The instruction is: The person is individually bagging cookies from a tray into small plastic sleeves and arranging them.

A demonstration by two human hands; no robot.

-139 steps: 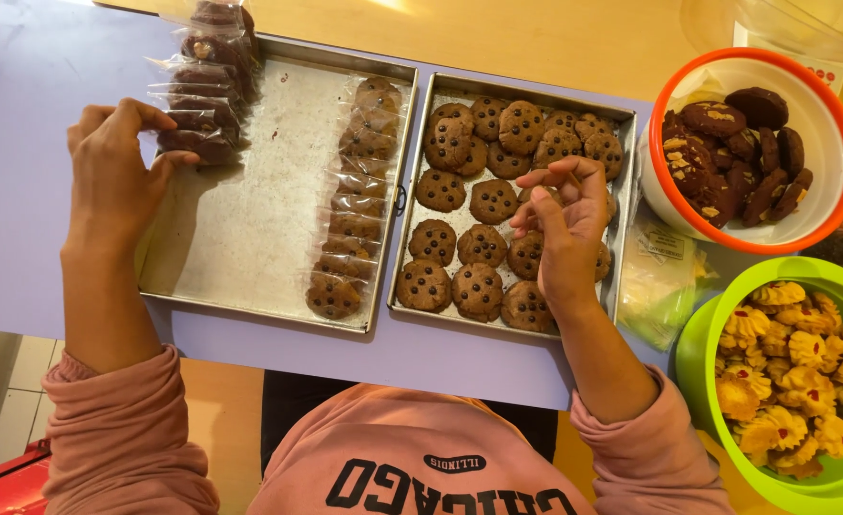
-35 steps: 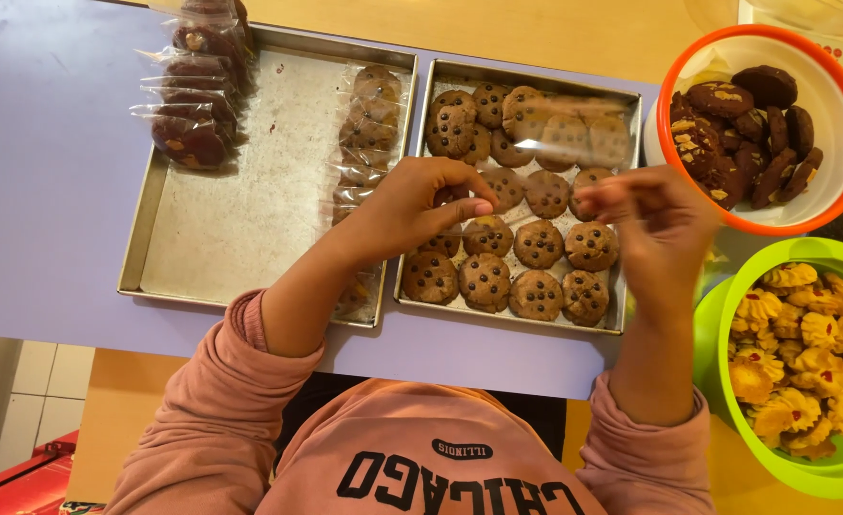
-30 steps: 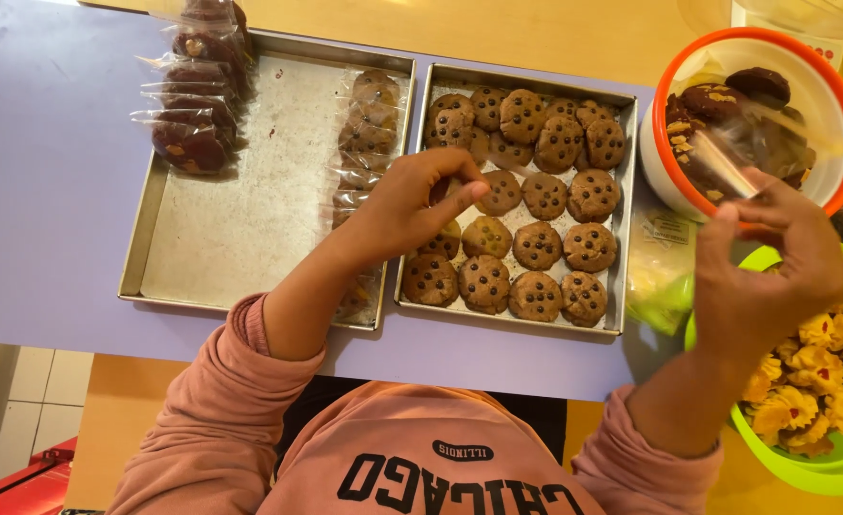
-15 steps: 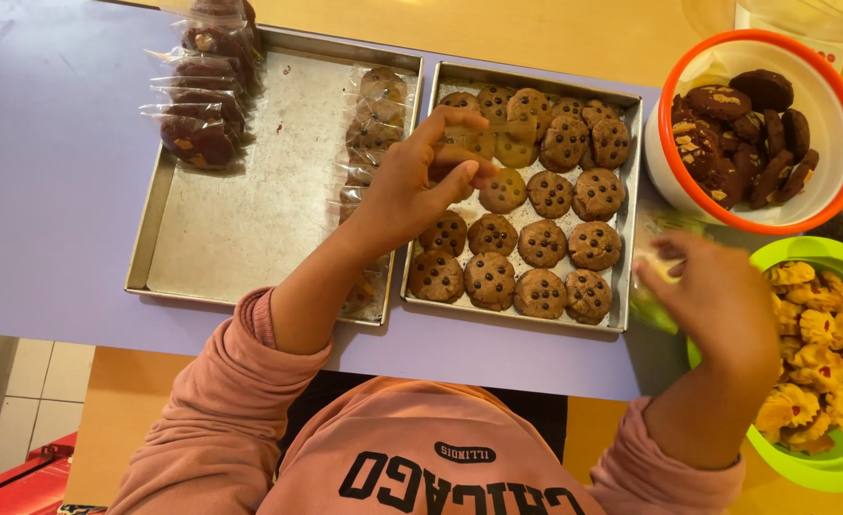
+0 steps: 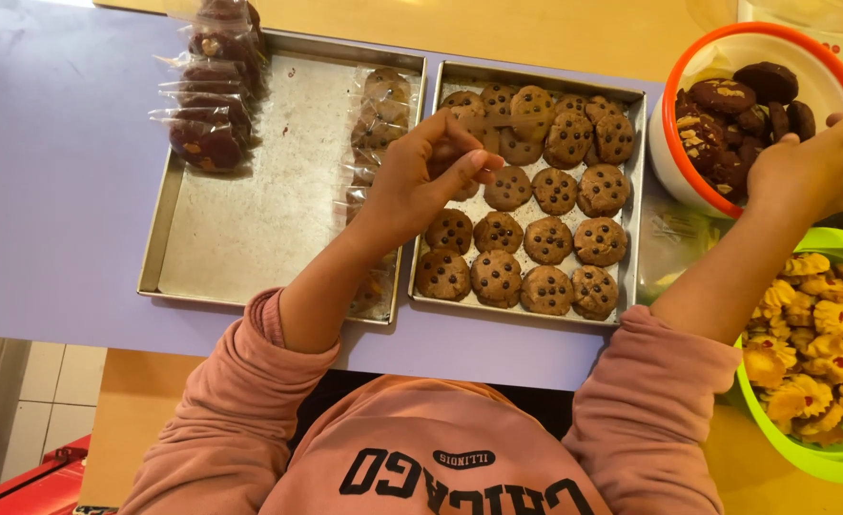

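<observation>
Chocolate-chip cookies (image 5: pixel 545 238) fill the right metal tray (image 5: pixel 639 191) in rows. Our left hand (image 5: pixel 421 181) hovers over that tray's upper left part, fingers curled together and pinching a clear plastic bag (image 5: pixel 498 124) that lies across the top cookies. Our right hand (image 5: pixel 808 172) rests at the rim of the orange-rimmed bowl (image 5: pixel 674 124) of dark cookies, fingers bent; we cannot tell whether it holds anything. Beside it sits the green bowl (image 5: pixel 822 458) of yellow cookies. Bagged cookies (image 5: pixel 212 105) lie in the left tray (image 5: pixel 250 229).
</observation>
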